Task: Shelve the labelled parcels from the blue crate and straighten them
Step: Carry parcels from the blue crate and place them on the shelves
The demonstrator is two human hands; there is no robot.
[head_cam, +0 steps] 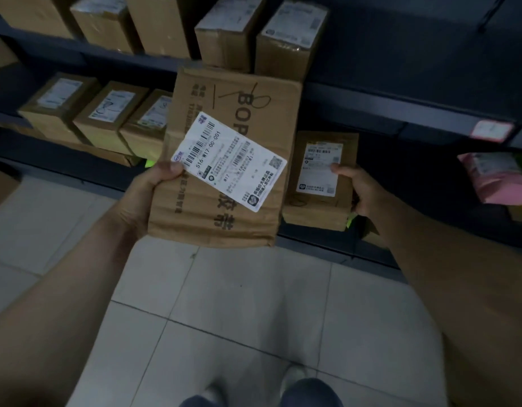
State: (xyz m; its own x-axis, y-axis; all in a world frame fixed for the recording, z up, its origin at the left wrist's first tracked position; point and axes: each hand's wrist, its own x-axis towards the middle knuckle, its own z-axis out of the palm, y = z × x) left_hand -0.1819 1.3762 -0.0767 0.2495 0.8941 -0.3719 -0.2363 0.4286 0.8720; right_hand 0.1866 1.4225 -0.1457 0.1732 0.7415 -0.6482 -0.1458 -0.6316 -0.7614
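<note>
I am in a parcel storeroom: dark metal shelving (371, 105) runs in tiers in front of me, lined with rows of taped cardboard boxes (98, 136), each bearing a white barcoded shipping label (59, 92). A pink mailer bag (495, 177) lies on a lower shelf beneath a pink shelf tag (492, 131) fixed to the shelf edge. The floor (239, 304) is plain pale tile.

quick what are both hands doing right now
Left hand: grips the big flat parcel by its edge.
Right hand: grips the smaller parcel, thumb on its label.
</note>
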